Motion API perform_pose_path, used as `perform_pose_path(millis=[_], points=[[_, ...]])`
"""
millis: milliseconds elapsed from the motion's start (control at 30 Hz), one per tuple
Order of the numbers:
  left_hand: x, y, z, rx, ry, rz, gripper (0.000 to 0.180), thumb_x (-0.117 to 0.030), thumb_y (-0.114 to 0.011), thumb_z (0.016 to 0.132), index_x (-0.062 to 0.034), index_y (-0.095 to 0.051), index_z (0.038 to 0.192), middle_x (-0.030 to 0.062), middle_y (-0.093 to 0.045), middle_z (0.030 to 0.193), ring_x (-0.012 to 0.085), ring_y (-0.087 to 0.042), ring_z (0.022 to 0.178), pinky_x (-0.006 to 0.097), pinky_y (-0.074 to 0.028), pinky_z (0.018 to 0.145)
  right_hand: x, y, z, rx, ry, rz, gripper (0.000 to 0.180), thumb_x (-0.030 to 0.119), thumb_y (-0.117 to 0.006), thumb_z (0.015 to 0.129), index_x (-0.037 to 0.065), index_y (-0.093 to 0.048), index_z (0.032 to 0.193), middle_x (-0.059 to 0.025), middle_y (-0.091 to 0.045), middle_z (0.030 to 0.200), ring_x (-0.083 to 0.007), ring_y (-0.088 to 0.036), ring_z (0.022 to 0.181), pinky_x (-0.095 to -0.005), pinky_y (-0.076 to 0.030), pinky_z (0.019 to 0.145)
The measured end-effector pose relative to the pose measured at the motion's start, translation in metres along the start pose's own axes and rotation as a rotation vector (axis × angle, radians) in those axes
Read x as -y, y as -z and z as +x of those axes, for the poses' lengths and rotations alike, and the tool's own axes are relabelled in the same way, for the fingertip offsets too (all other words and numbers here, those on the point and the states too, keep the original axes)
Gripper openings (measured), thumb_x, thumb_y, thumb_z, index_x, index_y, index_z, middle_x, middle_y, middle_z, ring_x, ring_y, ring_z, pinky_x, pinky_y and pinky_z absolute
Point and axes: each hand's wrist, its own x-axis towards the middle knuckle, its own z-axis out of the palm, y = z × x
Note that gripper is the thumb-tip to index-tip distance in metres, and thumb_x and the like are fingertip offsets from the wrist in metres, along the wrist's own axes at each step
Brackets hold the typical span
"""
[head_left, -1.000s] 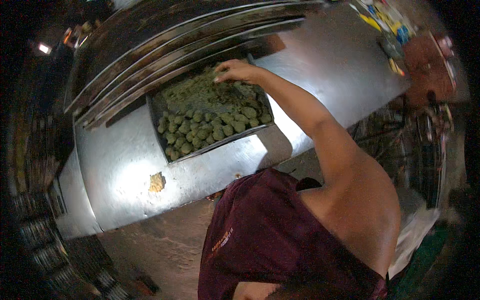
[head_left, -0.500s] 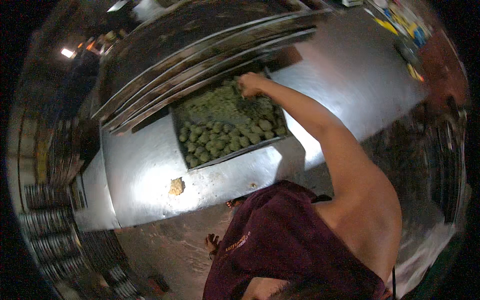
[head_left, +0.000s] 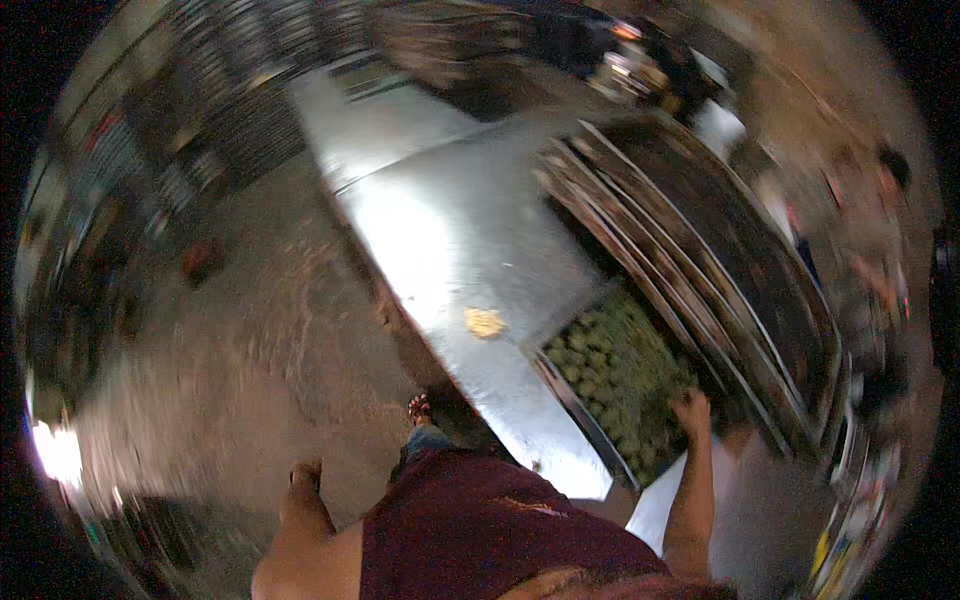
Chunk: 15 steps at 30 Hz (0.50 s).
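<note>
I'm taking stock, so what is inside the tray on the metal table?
The tray holds rounded green lumps beside loose green material. The right hand covers a small patch. The contents hide the tray's floor and whatever lies below their top layer.

A shiny metal worktop (head_left: 450, 170) is stretching diagonally across the view, bright light glaring off it in patches. A small yellowish lump (head_left: 484, 322) is lying near its edge. Close by, a tray (head_left: 587, 423) of round green pieces (head_left: 597, 365) is resting, and a stack of large dark trays (head_left: 700, 260) is sitting beside it.
</note>
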Motion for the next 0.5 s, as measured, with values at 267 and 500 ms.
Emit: perform_pose_path(millis=[267, 500], points=[[-0.172, 0.029, 0.015, 0.067, -0.769, -0.324, 0.051, -0.047, -0.050, 0.083, -0.0013, -0.056, 0.106, 0.0182, -0.061, 0.101, 0.0329, -0.058, 0.094, 0.041, -0.045, 0.081, -0.068, -0.035, 0.071, -0.112, 0.407, -0.280, 0.033, 0.028, -0.068, 0.071, 0.003, -0.066, 0.093, -0.0195, -0.064, 0.084, -0.0305, -0.062, 0.075, -0.0394, -0.051, 0.066], [-0.234, 0.263, -0.223, -0.555, -1.449, 0.008, 0.033, -0.029, -0.057, 0.080, -0.0030, -0.055, 0.099, 0.0150, -0.061, 0.085, 0.0314, -0.059, 0.083, 0.042, -0.047, 0.071, -0.073, -0.038, 0.069, -0.269, 0.344, -0.231, 0.045, 0.046, -0.062, 0.074, 0.001, -0.065, 0.074, -0.0178, -0.058, 0.063, -0.0326, -0.057, 0.061, -0.0435, -0.046, 0.061]])
